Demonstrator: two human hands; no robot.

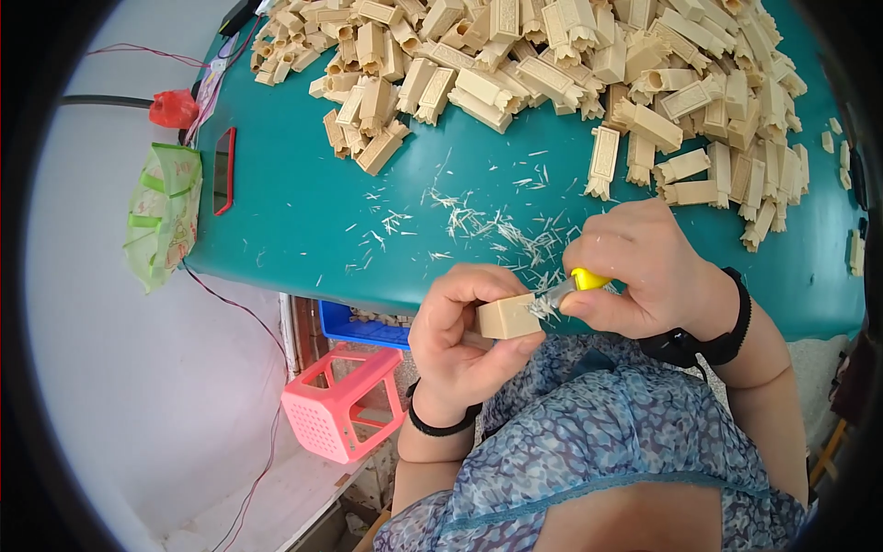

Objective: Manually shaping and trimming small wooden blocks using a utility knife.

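Observation:
My left hand (462, 336) grips a beige, box-shaped molded piece (509, 317) between thumb and fingers, close to the table's near edge. In my right hand (635, 267) is a yellow-handled knife (590, 280), its blade against the right end of the piece. Thin pale shavings cling at that end, around the blade. More shavings (497, 228) lie scattered on the green tabletop (303, 212) beyond my hands. The far side of the piece is hidden by my left fingers.
A large heap of similar beige pieces (602, 161) covers the far and right part of the table. At the left edge lie a red-edged phone (224, 171) and a green plastic bag (164, 216). Below stand a pink stool (342, 405) and a blue crate (364, 326).

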